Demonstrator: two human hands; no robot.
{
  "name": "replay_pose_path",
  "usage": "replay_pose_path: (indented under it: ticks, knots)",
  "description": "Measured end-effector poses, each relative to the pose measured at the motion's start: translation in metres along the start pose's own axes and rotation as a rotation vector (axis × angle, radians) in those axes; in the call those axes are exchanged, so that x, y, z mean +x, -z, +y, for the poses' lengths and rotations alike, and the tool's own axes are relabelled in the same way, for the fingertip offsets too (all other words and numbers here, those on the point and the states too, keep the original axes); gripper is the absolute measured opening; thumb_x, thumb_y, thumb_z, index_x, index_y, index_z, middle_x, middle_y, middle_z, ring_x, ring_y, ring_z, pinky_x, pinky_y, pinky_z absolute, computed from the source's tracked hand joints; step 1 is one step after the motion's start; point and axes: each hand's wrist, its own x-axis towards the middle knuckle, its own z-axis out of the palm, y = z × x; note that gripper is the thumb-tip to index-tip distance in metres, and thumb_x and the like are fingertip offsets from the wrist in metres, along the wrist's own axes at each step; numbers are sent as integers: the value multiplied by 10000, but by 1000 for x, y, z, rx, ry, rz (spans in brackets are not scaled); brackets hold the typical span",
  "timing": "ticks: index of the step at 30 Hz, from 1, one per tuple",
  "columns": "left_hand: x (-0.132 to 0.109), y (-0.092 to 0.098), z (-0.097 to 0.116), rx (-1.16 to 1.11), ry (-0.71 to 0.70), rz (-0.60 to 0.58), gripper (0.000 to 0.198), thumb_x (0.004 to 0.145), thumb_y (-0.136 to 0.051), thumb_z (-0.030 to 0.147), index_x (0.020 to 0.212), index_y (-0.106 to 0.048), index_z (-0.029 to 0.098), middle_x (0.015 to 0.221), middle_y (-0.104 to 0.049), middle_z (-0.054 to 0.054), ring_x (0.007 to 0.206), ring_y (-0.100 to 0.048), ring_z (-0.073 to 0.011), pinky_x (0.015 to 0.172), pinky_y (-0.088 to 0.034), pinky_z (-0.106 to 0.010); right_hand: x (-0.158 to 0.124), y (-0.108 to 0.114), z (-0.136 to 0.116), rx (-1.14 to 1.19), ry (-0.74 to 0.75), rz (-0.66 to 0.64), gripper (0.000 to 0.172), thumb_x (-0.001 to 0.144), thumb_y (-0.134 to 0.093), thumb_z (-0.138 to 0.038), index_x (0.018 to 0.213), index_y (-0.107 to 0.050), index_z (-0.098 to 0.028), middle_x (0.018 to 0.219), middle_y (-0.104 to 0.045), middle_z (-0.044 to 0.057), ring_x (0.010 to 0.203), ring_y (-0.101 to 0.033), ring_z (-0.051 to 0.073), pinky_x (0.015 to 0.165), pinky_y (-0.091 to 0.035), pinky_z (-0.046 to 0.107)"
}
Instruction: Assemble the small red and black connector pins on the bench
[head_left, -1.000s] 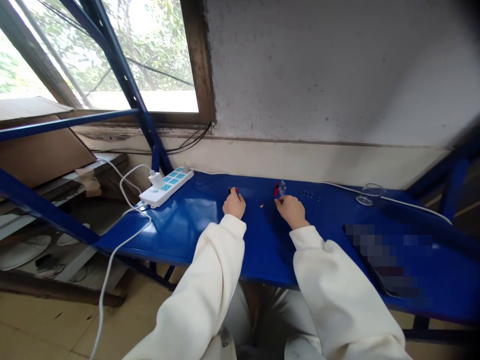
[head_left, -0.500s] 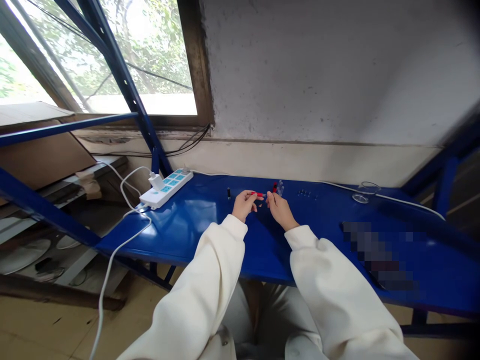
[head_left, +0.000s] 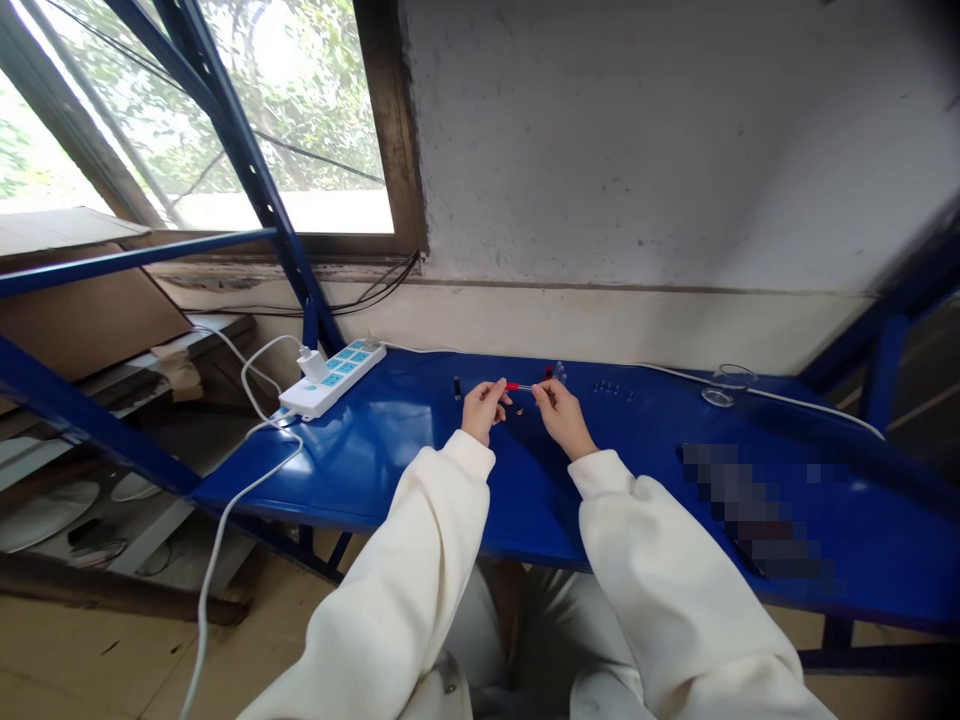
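Note:
My left hand (head_left: 484,408) is pinched on a small red part (head_left: 512,386) held just above the blue table (head_left: 390,450). My right hand (head_left: 559,412) is closed in a pinch facing it, fingertips nearly touching the red part's right end; what it holds is too small to name. A short black piece (head_left: 457,388) stands on the table left of my left hand. Behind my right hand lie small red and clear pieces (head_left: 556,373), and a row of several tiny dark parts (head_left: 613,388) to their right.
A white power strip (head_left: 332,377) with a plugged charger and white cable (head_left: 217,540) sits at the table's left back. A clear round lid (head_left: 718,396) and a white cord (head_left: 810,407) lie at the back right. A blurred flat item (head_left: 757,520) is on the right.
Both hands rose from the table and came together at its middle. My left hand left the black piece standing and now pinches the red part; the right hand moved left to meet it.

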Motion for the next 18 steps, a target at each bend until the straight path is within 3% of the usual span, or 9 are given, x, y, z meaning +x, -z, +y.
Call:
replay_pose_path:
  ticks: [4, 10, 15, 18]
  knots:
    - [0, 1, 2, 3, -21, 42, 330, 696, -574, 457, 733, -519, 133, 597, -538, 29, 327, -393, -19, 320, -207, -171, 2, -1, 5, 68, -1, -61, 277, 814, -407, -431, 872, -509, -181, 774, -593, 30, 575, -523, 109, 552, -399, 213]
    - [-1, -1, 3, 18, -30, 57, 308, 689, -592, 421, 759, -541, 126, 569, -527, 37, 330, -377, -16, 340, -246, -173, 4, -1, 11, -4, 12, -92, 305, 803, -440, -381, 997, -546, -170, 864, -617, 51, 540, -507, 102, 573, -427, 240]
    - [0, 0, -1, 43, -43, 51, 293, 670, -623, 381, 777, -545, 120, 583, -547, 29, 343, -385, -17, 364, -294, -177, 7, 5, 15, -188, 119, -140, 234, 798, -459, -298, 935, -609, -181, 896, -607, 58, 703, -543, 131, 669, -427, 248]
    - [0, 0, -2, 60, -52, 74, 275, 684, -611, 375, 774, -541, 124, 585, -548, 29, 341, -385, -17, 368, -305, -179, 9, 12, 23, -320, 50, -198, 180, 760, -509, -264, 867, -629, -182, 882, -596, 59, 730, -548, 139, 654, -415, 239]
